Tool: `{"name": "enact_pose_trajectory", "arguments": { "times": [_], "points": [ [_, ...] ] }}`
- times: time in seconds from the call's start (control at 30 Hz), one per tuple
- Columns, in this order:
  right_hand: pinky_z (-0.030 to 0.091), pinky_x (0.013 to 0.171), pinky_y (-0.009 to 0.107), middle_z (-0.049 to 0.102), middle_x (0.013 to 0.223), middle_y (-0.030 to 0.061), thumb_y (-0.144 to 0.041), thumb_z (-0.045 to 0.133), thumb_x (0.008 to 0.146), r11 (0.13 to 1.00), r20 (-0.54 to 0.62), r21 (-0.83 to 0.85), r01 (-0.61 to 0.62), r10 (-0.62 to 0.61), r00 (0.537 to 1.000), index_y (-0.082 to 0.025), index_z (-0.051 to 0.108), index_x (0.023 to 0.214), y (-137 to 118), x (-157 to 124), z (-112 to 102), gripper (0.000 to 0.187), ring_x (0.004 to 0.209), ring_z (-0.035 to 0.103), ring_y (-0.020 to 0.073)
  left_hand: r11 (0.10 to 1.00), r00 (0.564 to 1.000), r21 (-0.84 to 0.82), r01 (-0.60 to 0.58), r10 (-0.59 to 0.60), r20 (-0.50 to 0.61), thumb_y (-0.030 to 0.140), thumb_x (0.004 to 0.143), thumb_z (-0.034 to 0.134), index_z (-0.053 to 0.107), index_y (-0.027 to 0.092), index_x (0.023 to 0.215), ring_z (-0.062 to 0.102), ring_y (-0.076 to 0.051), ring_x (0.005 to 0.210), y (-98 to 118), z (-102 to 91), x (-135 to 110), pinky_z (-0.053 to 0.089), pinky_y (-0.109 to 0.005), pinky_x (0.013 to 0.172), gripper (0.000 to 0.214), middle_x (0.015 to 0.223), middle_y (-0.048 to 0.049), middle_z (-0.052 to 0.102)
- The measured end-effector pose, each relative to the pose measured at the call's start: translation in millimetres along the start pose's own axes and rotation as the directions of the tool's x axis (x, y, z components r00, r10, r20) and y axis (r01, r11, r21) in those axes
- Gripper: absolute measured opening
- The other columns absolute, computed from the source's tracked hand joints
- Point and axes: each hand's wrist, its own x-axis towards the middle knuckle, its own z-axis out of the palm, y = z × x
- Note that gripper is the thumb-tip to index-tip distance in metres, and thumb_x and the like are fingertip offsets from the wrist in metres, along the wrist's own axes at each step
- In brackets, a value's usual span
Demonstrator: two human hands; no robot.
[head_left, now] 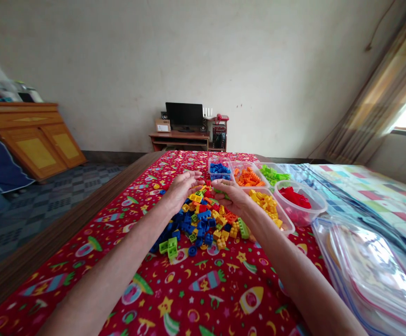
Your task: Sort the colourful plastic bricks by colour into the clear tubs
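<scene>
A mixed heap of toy building bricks [204, 215] in blue, yellow, green, orange and red lies on the red patterned cloth. Over the far left part of this heap is my left hand [183, 189], fingers stretched and apart, with nothing seen in it. Facing it, my right hand [236, 197] is curled at the heap's far right side. Green toy bricks [218, 190] show at its fingers, partly covered by them. In front of the heap, a light green brick [172, 248] lies close to a blue round piece [192, 251].
Clear containers stand at the right, holding blue bricks [220, 169], orange bricks [247, 177], green bricks [273, 175] and yellow bricks [266, 205]. A round tub [316, 208] holds red bricks. Stacked clear lids [374, 266] lie nearer, at the right edge.
</scene>
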Motion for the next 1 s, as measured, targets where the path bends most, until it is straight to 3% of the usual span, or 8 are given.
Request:
{"name": "enact_pose_trajectory", "arguments": {
  "times": [0.2,0.3,0.37,0.43,0.5,0.57,0.77,1.0],
  "points": [
    [0.016,0.035,0.012,0.046,0.051,-0.0078,-0.034,0.069,0.068,0.973,-0.056,-0.212,0.09,-0.104,0.993,-0.017,0.047,0.073,-3.0,-2.9,3.4,0.028,0.039,0.032,0.001,1.0,1.0,-0.003,0.008,-0.008,0.021,0.007,0.077,0.054,0.063,0.012,0.087,0.066,-0.011,0.075,-2.1,0.5,-0.2,0.054,-0.02,0.066,0.014,0.094,-0.0063,0.065],
    [0.023,0.038,0.014,0.047,0.05,-0.0068,-0.035,0.063,0.074,0.867,-0.047,-0.476,0.146,-0.191,0.981,-0.016,0.051,0.074,-28.7,0.9,-9.8,0.022,0.04,0.036,0.003,1.0,1.0,0.008,0.014,-0.015,0.024,0.008,0.077,0.054,0.063,0.012,0.087,0.066,-0.011,0.075,-3.4,0.9,-0.3,0.054,-0.02,0.067,0.014,0.093,-0.0051,0.065],
    [0.029,0.042,0.017,0.05,0.051,-0.0049,-0.033,0.059,0.077,0.67,-0.076,-0.728,0.146,-0.291,0.954,-0.015,0.057,0.076,-55.3,9.3,-30.5,0.018,0.042,0.04,0.005,1.0,0.999,0.008,0.029,-0.029,0.022,0.007,0.076,0.053,0.063,0.013,0.087,0.066,-0.012,0.076,-4.0,1.4,-0.7,0.054,-0.021,0.068,0.016,0.091,-0.0045,0.065],
    [0.035,0.049,0.019,0.057,0.056,-0.0005,-0.026,0.059,0.076,0.36,-0.153,-0.933,0.008,-0.416,0.896,-0.013,0.064,0.078,-83.2,21.1,-59.7,0.014,0.049,0.049,0.0078,0.999,0.999,0.007,0.039,-0.039,0.023,0.006,0.076,0.052,0.063,0.013,0.088,0.067,-0.012,0.077,-4.6,1.6,-1.1,0.053,-0.021,0.07,0.017,0.091,-0.0048,0.066],
    [0.039,0.058,0.023,0.066,0.07,0.008,-0.019,0.057,0.076,0.069,-0.202,-0.978,-0.195,-0.52,0.83,-0.01,0.068,0.083,-105.9,32.7,-93.3,0.016,0.064,0.058,0.0126,0.999,0.999,0.015,0.038,-0.039,0.027,0.006,0.076,0.052,0.063,0.013,0.088,0.066,-0.012,0.078,-5.4,1.0,-1.0,0.053,-0.022,0.072,0.018,0.092,-0.0054,0.066],
    [0.04,0.063,0.025,0.069,0.084,0.0171,-0.017,0.054,0.077,-0.095,-0.272,-0.927,-0.364,-0.497,0.824,-0.006,0.07,0.087,-119.7,40.4,-125.1,0.021,0.077,0.062,0.0171,0.999,0.999,0.024,0.03,-0.031,0.039,0.007,0.076,0.053,0.063,0.013,0.088,0.066,-0.012,0.078,-6.5,-0.7,-0.2,0.053,-0.023,0.073,0.017,0.093,-0.0062,0.066],
    [0.045,0.06,0.029,0.065,0.106,0.0207,-0.033,0.058,0.08,-0.095,-0.375,-0.877,-0.47,-0.477,0.795,-0.007,0.063,0.113,-129.3,40.1,-168.3,0.042,0.069,0.064,0.0191,0.999,0.998,0.022,0.026,-0.028,0.054,0.01,0.078,0.053,0.064,0.013,0.091,0.066,-0.012,0.08,-10.1,-6.8,3.4,0.053,-0.023,0.073,0.017,0.102,-0.0077,0.064],
    [0.043,0.074,0.028,0.07,0.079,0.0151,-0.022,0.043,0.087,-0.067,-0.229,-0.948,-0.311,-0.534,0.814,-0.005,0.067,0.105,-138.8,29.6,-125.9,0.034,0.063,0.063,0.0136,0.998,0.999,0.044,0.039,-0.041,0.029,0.007,0.076,0.053,0.063,0.013,0.088,0.065,-0.012,0.079,-6.0,-3.0,1.3,0.053,-0.023,0.072,0.017,0.096,-0.0065,0.066]
  ]
}}
